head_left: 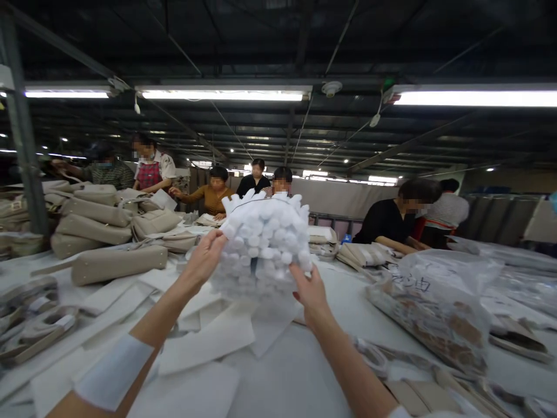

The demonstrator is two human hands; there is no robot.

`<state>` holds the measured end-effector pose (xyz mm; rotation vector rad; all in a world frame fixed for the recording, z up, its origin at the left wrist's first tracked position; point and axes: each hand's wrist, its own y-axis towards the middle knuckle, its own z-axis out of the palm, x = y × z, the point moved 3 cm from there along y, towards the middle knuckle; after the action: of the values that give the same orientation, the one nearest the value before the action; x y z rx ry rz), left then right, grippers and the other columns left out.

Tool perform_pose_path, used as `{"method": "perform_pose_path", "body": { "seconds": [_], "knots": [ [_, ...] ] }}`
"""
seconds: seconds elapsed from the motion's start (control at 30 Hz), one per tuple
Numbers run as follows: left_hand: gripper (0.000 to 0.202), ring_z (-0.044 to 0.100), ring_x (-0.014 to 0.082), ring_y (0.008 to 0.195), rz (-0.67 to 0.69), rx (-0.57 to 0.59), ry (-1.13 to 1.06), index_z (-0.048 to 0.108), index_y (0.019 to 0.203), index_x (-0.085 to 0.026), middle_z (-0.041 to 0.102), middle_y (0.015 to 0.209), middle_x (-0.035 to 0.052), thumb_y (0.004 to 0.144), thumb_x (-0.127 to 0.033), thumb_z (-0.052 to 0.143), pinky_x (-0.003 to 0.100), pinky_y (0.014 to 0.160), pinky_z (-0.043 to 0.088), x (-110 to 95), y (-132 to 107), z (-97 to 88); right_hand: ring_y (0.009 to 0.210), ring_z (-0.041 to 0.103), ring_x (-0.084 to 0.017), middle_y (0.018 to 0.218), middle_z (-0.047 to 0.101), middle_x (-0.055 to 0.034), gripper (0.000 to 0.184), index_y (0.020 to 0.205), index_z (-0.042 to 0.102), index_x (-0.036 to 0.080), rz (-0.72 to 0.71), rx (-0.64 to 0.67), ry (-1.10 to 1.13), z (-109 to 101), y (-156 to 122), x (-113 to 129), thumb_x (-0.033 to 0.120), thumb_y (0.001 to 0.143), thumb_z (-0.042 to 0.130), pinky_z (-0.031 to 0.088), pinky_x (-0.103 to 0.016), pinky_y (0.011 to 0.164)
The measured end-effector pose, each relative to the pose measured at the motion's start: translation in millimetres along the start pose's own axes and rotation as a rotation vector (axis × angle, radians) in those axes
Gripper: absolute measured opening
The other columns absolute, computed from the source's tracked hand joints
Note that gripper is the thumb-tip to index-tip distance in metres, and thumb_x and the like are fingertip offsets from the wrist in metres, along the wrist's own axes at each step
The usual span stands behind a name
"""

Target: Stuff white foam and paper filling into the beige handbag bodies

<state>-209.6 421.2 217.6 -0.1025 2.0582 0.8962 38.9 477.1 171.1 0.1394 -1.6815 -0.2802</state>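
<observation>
A bundle of many white, soft-looking rods [270, 232], seen end-on with a thin band or string across its top, is held up above the table in front of me. My left hand [205, 258] grips its left side, fingers closed at the edge. At its lower right, my right hand [310, 290] holds it with thumb and fingers pressed against the rod ends. Its lower part is blurred. White sheets [206, 342] lie loosely on the table below the left arm, which wears a white band [114, 371].
Beige bags [117, 266] are piled on the left, near coiled straps [37, 319]. A clear plastic bag [435, 307] of brown pieces lies on the right, with beige strips [418, 397] in front. Several people work across the table, including one in black [383, 223].
</observation>
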Motion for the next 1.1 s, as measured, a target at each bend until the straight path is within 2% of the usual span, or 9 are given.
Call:
{"method": "perform_pose_path", "body": {
  "seconds": [0.1,0.23,0.43,0.53,0.63,0.7,0.8,0.97,1.1],
  "knots": [
    [0.048,0.054,0.0291,0.099,-0.143,-0.020,0.109,0.053,0.094,-0.019,0.058,0.098,0.0094,0.076,-0.062,0.048,0.043,0.087,0.045,63.1,-6.7,1.4,0.098,0.060,-0.025,0.111,0.065,-0.0065,0.049,0.125,0.047,0.025,-0.043,0.087,-0.203,44.1,-0.3,-27.9,0.048,0.082,0.050,0.049,-0.035,0.084],
    [0.057,0.047,0.0383,0.111,-0.294,-0.118,0.215,0.043,0.105,-0.016,0.052,0.106,0.0168,0.070,-0.060,0.054,0.050,0.087,0.043,123.1,-13.4,12.5,0.105,0.057,-0.026,0.115,0.064,-0.0067,0.044,0.125,0.048,0.024,-0.060,0.138,-0.309,70.8,8.5,-48.0,0.042,0.085,0.048,0.045,-0.038,0.089],
    [0.061,0.045,0.0378,0.116,-0.321,-0.187,0.296,0.042,0.110,-0.019,0.040,0.125,0.0197,0.069,-0.061,0.057,0.050,0.090,0.042,138.4,-5.4,7.3,0.097,0.062,-0.025,0.108,0.066,-0.0082,0.059,0.128,0.046,0.022,-0.080,0.192,-0.407,58.7,17.9,-39.4,0.060,0.083,0.048,0.047,-0.037,0.086],
    [0.060,0.043,0.0395,0.117,-0.320,-0.207,0.341,0.047,0.109,-0.018,0.036,0.130,0.0207,0.068,-0.060,0.060,0.054,0.091,0.040,128.2,-12.0,-2.6,0.094,0.063,-0.027,0.101,0.067,-0.0130,0.068,0.133,0.042,0.013,-0.028,0.177,-0.454,30.7,1.3,-41.3,0.061,0.085,0.043,0.047,-0.040,0.085],
    [0.056,0.036,0.0362,0.124,-0.264,-0.225,0.400,0.048,0.114,-0.021,0.034,0.135,0.0166,0.070,-0.053,0.061,0.052,0.100,0.035,110.6,-21.7,-19.1,0.092,0.063,-0.026,0.102,0.067,-0.0124,0.058,0.124,0.052,0.014,0.032,0.224,-0.493,-10.5,-38.4,-47.5,0.055,0.084,0.047,0.048,-0.038,0.084],
    [0.051,0.039,0.0325,0.122,-0.099,-0.270,0.415,0.051,0.113,-0.018,0.044,0.125,0.0150,0.072,-0.048,0.060,0.047,0.102,0.034,92.7,-28.7,-34.2,0.091,0.063,-0.025,0.105,0.067,-0.0107,0.050,0.116,0.059,0.017,0.036,0.262,-0.531,-46.0,-75.3,-49.0,0.052,0.080,0.052,0.048,-0.038,0.085],
    [0.039,0.049,0.0266,0.111,0.097,-0.149,0.366,0.055,0.106,-0.018,0.056,0.111,0.0094,0.077,-0.043,0.055,0.040,0.101,0.036,63.1,-50.9,-57.7,0.093,0.063,-0.028,0.102,0.069,-0.0090,0.047,0.106,0.066,0.019,0.066,0.282,-0.593,-109.1,-139.1,-48.7,0.053,0.074,0.056,0.048,-0.040,0.085],
    [0.031,0.061,0.0196,0.086,-0.043,0.175,0.190,0.060,0.097,-0.023,0.066,0.097,0.0003,0.079,-0.047,0.052,0.033,0.083,0.048,26.7,-138.9,-95.3,0.095,0.064,-0.031,0.095,0.071,-0.0097,0.054,0.101,0.068,0.020,0.323,0.193,-0.588,-201.9,-242.1,-64.7,0.059,0.066,0.058,0.049,-0.042,0.086],
    [0.031,0.063,0.0179,0.083,-0.098,0.428,0.129,0.061,0.091,-0.021,0.068,0.088,0.0006,0.083,-0.047,0.046,0.030,0.079,0.050,16.0,-212.3,-85.2,0.094,0.064,-0.032,0.098,0.071,-0.0130,0.061,0.103,0.066,0.014,0.429,0.239,-0.537,-216.6,-299.7,-77.9,0.063,0.069,0.054,0.047,-0.043,0.089]
  ]
}}
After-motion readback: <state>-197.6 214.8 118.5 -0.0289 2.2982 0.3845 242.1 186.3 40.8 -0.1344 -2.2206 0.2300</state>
